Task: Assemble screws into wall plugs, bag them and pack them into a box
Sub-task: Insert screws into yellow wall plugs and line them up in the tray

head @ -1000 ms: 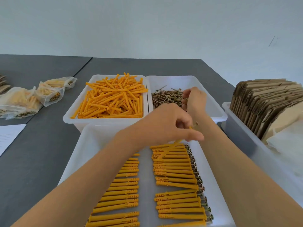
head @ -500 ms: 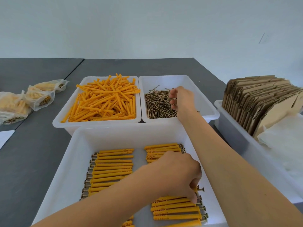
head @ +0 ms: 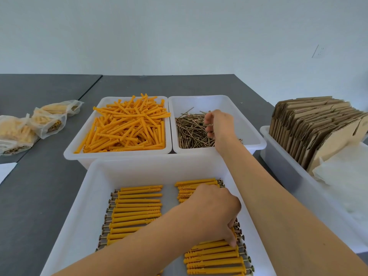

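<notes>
My left hand [head: 215, 212] reaches into the near white tray [head: 93, 188], its curled fingertips down on an assembled plug with screw [head: 219, 245] in the right column. Another column of assembled plugs [head: 137, 208] lies to the left. My right hand [head: 219, 124] is in the screw bin [head: 256, 141], fingers curled and pinching a screw out of the loose screws [head: 191, 134]. Loose orange wall plugs [head: 127, 126] fill the bin [head: 68, 154] on the left.
Filled clear bags [head: 47, 122] lie on the grey table [head: 39, 196] at far left, beside a white paper [head: 6, 170]. A white bin [head: 278, 168] at right holds flat cardboard boxes [head: 310, 132] and thin white bags [head: 344, 176].
My left hand came down from above the tray onto the right column of assembled plugs. My right hand stayed in the screw bin, picking among the screws.
</notes>
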